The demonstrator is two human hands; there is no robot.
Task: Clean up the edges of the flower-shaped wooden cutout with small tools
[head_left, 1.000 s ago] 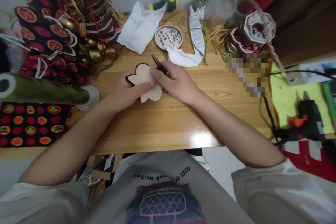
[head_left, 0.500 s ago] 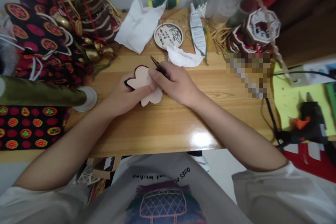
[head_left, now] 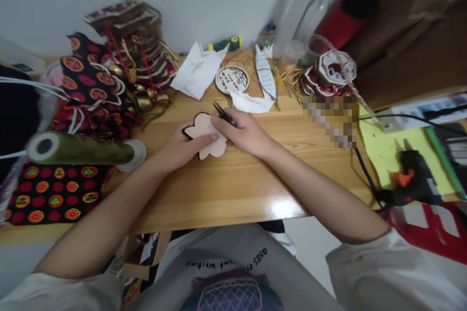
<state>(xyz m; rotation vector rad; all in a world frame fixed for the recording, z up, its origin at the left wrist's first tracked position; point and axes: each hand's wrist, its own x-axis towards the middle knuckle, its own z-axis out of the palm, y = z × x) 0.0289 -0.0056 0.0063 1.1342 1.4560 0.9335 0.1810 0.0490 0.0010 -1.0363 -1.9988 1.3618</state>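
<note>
A pale, flower-shaped piece with a dark and red edge is held over the middle of the table. My left hand grips it from the left, thumb flat across its face and fingers hidden behind. From the other side, my right hand is closed around dark, pointed tweezers, whose tips point up and left. The right thumb rests at the piece's upper right edge. Beyond the hands lie crumpled white paper and a round plaque with dark writing and a line drawing.
On the left, a roll of green ribbon lies near patterned black fabric. Stacked brown and white ornaments stand behind. A black glue gun is on yellow paper at right, its cable running nearby. A white tube lies at the back.
The view has tilted up, so more of the wall and the back of the table shows. Both hands keep their hold on the flower-shaped piece and tweezers, with little visible movement.
</note>
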